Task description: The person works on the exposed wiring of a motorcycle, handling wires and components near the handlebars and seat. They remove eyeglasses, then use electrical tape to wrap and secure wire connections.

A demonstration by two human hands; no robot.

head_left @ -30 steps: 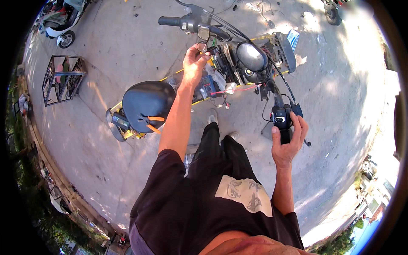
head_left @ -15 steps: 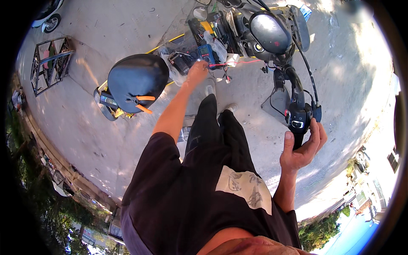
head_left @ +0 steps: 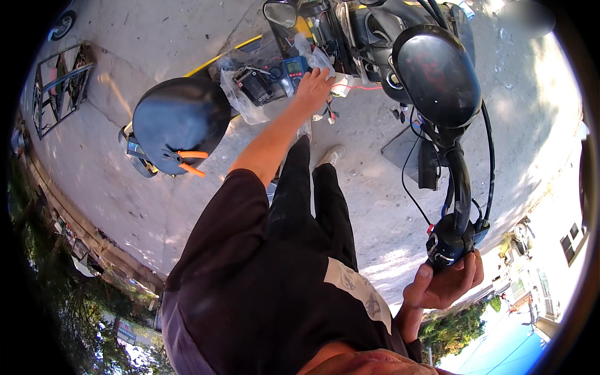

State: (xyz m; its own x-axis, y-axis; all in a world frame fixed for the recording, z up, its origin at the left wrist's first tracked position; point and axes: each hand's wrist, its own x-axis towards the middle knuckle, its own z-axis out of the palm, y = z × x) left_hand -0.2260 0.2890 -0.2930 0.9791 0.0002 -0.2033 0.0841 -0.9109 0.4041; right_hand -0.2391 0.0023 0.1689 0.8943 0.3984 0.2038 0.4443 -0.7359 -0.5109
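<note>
**Multimeter met by the left grip, handlebar grasped by the right grip**

The blue multimeter is seen among loose electrical parts on the opened two-wheeler, just beside the left grip. The fingers of that grip are stretched forward and partly bent, between the meter and a white block; whether anything is grasped by them cannot be told. From beside the block, a red wire is run toward the front parts.

To the left of the meter, a black finned box is placed on clear plastic sheeting. Below the block, a small cluster of connectors is left hanging.

On the right, the end of the handlebar is clasped between thumb and curled fingers, just below a black switch housing. Above it, an oval dash panel is lit faintly red.

Farther left, orange-handled pliers are laid on a rounded black seat. Beyond, on the pavement, a dark metal frame is stood.
</note>
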